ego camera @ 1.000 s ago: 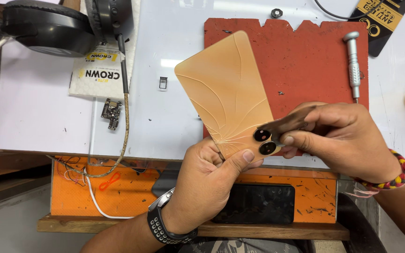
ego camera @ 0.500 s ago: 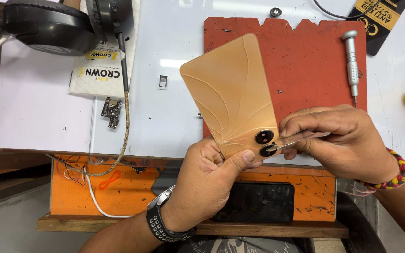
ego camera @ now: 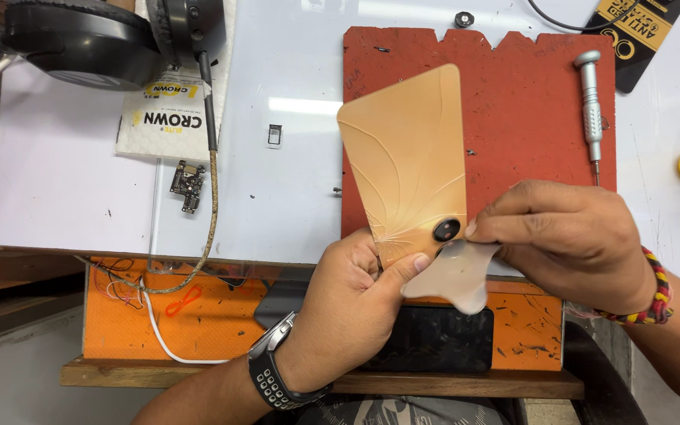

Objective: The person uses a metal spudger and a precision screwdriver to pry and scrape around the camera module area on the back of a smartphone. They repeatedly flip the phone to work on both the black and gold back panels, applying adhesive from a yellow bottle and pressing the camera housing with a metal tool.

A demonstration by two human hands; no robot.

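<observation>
My left hand (ego camera: pixel 352 295) pinches the cracked orange cover (ego camera: pixel 409 161) at its bottom edge (thumb on top). My right hand (ego camera: pixel 568 236) fingers clamp a translucent pick (ego camera: pixel 454 275) just below the lens.

a white bench top (ego camera: pixel 80 189) carries the things. beyond the hands lies a red work mat (ego camera: pixel 513 102), with a silver screwdriver (ego camera: pixel 590 110) on its right edge. left of the hands lie a small circuit board (ego camera: pixel 187 182), a sim tray (ego camera: pixel 275 134) and a printed packet (ego camera: pixel 167 118).
</observation>
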